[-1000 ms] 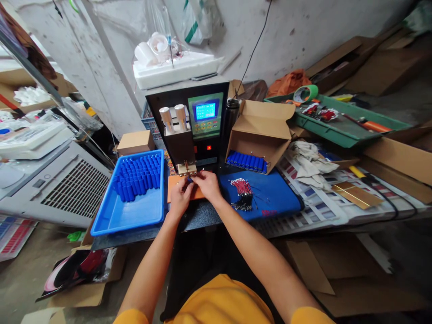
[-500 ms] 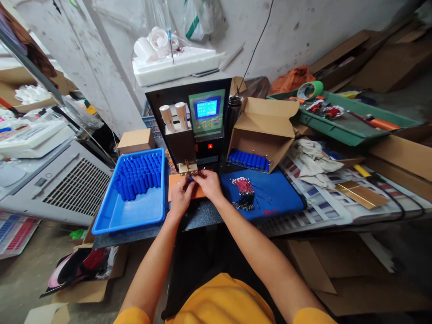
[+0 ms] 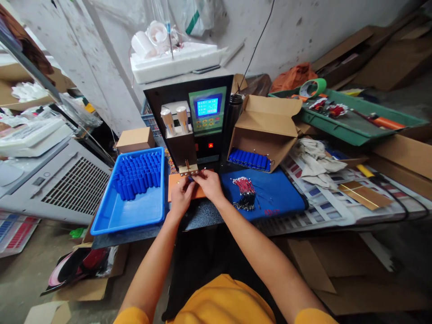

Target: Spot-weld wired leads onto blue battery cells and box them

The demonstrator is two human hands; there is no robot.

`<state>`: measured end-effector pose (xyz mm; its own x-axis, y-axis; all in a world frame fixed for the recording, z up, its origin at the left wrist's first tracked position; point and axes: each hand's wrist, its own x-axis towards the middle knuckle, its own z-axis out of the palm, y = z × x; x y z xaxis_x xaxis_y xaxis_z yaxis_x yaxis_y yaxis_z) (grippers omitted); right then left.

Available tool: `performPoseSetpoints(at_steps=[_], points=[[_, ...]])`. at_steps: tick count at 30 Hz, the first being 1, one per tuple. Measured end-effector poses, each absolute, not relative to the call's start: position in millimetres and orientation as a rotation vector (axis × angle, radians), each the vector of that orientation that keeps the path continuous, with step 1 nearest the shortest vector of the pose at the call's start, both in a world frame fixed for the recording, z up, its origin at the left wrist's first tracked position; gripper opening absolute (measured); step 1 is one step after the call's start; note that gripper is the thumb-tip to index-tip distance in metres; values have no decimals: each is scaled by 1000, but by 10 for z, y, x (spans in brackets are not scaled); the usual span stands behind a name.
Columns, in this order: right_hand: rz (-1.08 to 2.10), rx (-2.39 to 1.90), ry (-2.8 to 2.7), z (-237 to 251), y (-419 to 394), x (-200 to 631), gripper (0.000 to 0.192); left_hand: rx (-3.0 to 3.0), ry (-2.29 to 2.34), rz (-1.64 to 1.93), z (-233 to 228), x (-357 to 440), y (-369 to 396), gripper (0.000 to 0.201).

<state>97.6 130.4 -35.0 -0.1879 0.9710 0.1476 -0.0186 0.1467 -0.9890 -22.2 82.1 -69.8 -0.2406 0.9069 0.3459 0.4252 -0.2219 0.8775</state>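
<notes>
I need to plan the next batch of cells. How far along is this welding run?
Done: a row of blue cells with leads lies in the cardboard box. In hand: the left hand and right hand hold a small blue cell under the spot welder tips; what each grip holds is hidden. Left: many blue cells stand in the blue tray, and a bundle of red wire leads waits on the blue mat.

The single head-worn camera looks forward and down from above the person's lap, close over the workbench (image 3: 202, 216), facing the wall-side welding machine (image 3: 189, 121).
</notes>
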Motion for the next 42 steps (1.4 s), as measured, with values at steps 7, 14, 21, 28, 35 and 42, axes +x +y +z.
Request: performPoseSetpoints(at_steps=[7,14,21,28,35,42], points=[[1280,-945,-1415,-393,1304,1032,16,1564,1579,1489,-732,-232,836,30],[1347,-898,-1412,-456,1240,1100,17,1529,1506,1499,-719,-236,841,27],[1202,-1021,-1542,-540,1186,1168,23,1560,1545,1490,-728,-243,826,27],[1231,-998,-1563,-547,1198,1189,21,1569,1559,1459,-677,-248,813,28],[1359,-966,-1495,-492,1207,1208,20,1438,1555,1586,-605,-291,725,34],[1445,-991,-1427,-445,1192,1239,17,1737,1605,1469,-626,-422,403,20]])
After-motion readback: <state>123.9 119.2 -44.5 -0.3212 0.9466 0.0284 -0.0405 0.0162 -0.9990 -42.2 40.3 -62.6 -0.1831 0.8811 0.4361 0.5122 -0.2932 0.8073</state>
